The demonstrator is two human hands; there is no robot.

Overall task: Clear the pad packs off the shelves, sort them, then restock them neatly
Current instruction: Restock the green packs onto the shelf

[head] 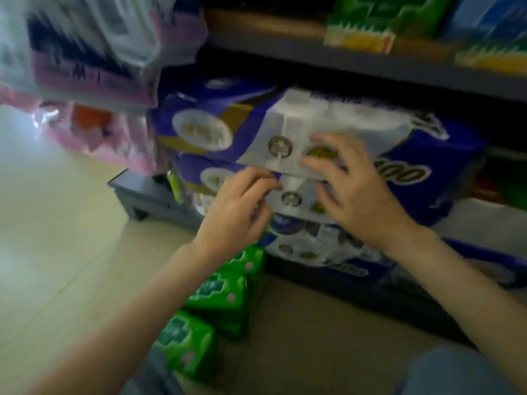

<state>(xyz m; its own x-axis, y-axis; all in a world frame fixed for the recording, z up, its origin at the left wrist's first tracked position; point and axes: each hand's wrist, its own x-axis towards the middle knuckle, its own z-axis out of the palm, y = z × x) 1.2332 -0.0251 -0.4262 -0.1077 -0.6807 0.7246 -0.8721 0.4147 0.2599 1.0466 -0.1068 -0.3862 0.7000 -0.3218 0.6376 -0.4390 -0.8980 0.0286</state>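
Purple and white pad packs are stacked on the low shelf, the top pack (328, 132) lying over a second pack (296, 195). My left hand (239, 206) reaches to the front edge between these two packs, its fingers curled at the seam. My right hand (356, 183) lies with spread fingers across the white front of the same packs. A third purple and white pack (316, 243) lies below them. Three green pad packs (216, 297) stand in a row on the floor under my left forearm. The frame is blurred, so the exact grip is unclear.
A grey shelf board (356, 67) runs above the stack, carrying green and yellow packs (368, 24). Pink and clear wrapped packs (94, 67) hang at the upper left. The shelf's grey base (148, 195) juts out at the left. Beige floor (57, 238) spreads to the left.
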